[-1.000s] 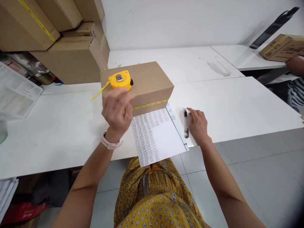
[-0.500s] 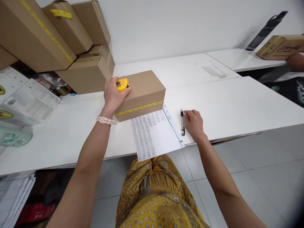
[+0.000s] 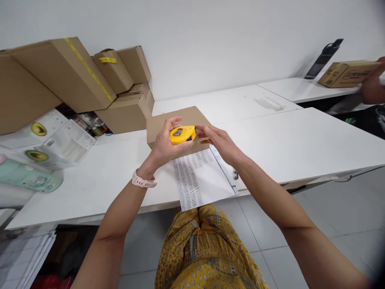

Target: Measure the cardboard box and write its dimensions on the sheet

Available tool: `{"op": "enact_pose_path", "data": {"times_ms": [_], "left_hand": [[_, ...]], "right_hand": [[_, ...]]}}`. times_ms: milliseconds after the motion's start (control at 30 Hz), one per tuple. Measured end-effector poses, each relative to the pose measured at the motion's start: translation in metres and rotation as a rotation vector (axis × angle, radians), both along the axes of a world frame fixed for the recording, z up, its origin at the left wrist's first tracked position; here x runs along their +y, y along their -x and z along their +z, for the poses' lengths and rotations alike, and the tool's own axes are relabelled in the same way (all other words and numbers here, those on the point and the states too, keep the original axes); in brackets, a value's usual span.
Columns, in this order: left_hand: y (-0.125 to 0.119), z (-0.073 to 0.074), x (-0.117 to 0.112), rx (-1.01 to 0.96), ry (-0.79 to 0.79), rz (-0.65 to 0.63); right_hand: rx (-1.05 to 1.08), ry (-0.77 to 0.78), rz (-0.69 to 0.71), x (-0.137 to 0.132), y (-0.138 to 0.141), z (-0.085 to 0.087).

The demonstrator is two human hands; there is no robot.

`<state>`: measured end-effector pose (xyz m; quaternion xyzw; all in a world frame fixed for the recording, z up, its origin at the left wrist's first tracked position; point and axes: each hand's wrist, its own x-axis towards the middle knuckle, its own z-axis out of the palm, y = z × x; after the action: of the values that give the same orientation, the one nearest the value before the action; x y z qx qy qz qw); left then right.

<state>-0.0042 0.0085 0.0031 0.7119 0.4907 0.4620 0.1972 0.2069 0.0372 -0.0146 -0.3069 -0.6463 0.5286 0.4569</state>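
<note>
My left hand [image 3: 165, 145] is closed round a yellow tape measure [image 3: 181, 134], held up in front of a small cardboard box [image 3: 162, 122] on the white table [image 3: 300, 140]. My right hand [image 3: 218, 141] pinches the tape's yellow end at the case's right side. Below the hands lies a printed sheet [image 3: 200, 178] that hangs over the table's front edge. A black pen [image 3: 235, 175] peeks out from under my right forearm.
Stacked cardboard boxes [image 3: 66, 72] lean against the wall at the left, with white product boxes [image 3: 60, 140] and a teal pack [image 3: 27, 178] in front. At far right another person's hand [image 3: 373, 86] is by a flat carton [image 3: 345, 73] on a second table.
My left hand lifted the tape measure off the small box toward me. My right hand left the pen and came up to the tape's end. The view tilted up.
</note>
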Motion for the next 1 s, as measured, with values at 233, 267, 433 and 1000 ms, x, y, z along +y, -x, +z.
{"op": "enact_pose_path", "data": {"times_ms": [233, 267, 433, 1000], "left_hand": [[0.021, 0.016, -0.01, -0.103, 0.206, 0.005], [0.028, 0.02, -0.008, -0.111, 0.215, 0.024], [0.088, 0.045, 0.013, -0.041, 0.236, 0.37], [0.182, 0.039, 0.04, 0.094, 0.624, 0.446]], "right_hand": [[-0.035, 0.033, 0.021, 0.019, 0.026, 0.014], [-0.029, 0.03, 0.005, 0.028, 0.027, 0.017], [0.035, 0.114, -0.137, 0.102, 0.018, 0.026], [-0.395, 0.24, -0.317, 0.167, 0.017, -0.027]]}}
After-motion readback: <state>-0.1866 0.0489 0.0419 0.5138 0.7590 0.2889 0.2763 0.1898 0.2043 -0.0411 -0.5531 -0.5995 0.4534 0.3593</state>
